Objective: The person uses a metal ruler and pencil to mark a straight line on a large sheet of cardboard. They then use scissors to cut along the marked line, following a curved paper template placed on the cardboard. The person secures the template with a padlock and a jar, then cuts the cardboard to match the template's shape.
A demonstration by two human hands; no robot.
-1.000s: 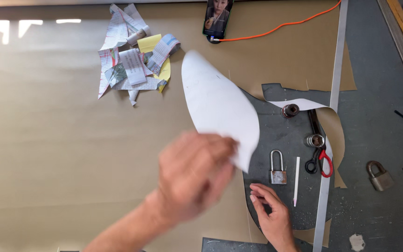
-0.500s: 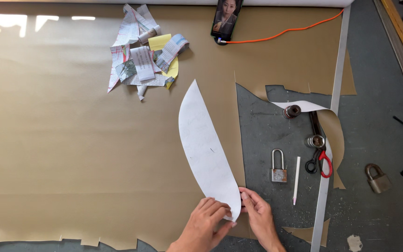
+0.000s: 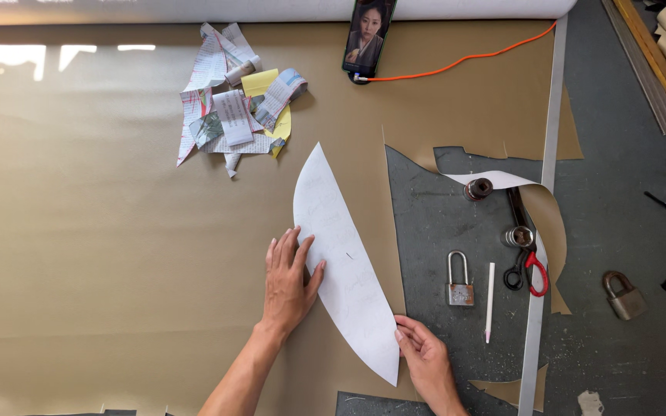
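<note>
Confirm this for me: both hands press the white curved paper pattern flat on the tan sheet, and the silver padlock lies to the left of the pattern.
Not quite. The left hand and right hand do press the white curved paper pattern on the tan sheet, but the silver padlock lies to the right of the pattern, on the dark table surface. The head view shows it.

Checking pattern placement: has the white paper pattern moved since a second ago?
Yes. The pattern has come down flat onto the tan sheet, left of the silver padlock.
</note>
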